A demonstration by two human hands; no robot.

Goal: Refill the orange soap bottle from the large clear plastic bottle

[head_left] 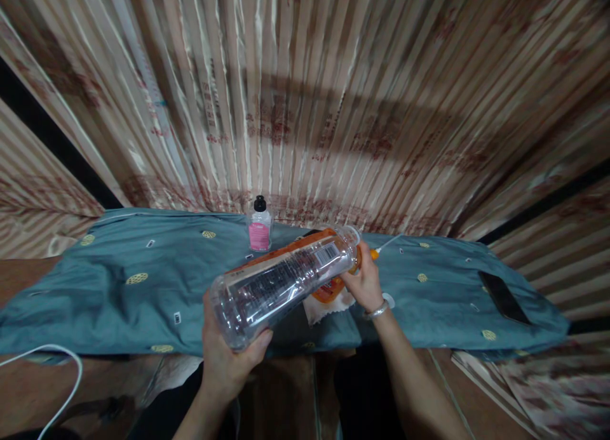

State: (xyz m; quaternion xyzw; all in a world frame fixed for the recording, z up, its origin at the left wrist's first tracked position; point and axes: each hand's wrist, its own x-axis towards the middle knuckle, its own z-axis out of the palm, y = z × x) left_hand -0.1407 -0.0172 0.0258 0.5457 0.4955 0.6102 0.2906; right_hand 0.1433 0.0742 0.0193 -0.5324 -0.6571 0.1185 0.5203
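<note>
A large clear plastic bottle with an orange and dark label lies tilted in both hands above the table, its neck up to the right. My left hand is wrapped round its base. My right hand grips it near the neck. An orange piece with a thin pale tube shows just beyond my right hand; whether the fingers touch it I cannot tell. Under the bottle an orange item, partly hidden, lies on white tissue. A small bottle with a pink label and black cap stands behind.
Blue-green cloth with a yellow pattern covers the table. A dark phone lies at the right end. Striped, printed curtain hangs close behind. A white cable loops at the lower left.
</note>
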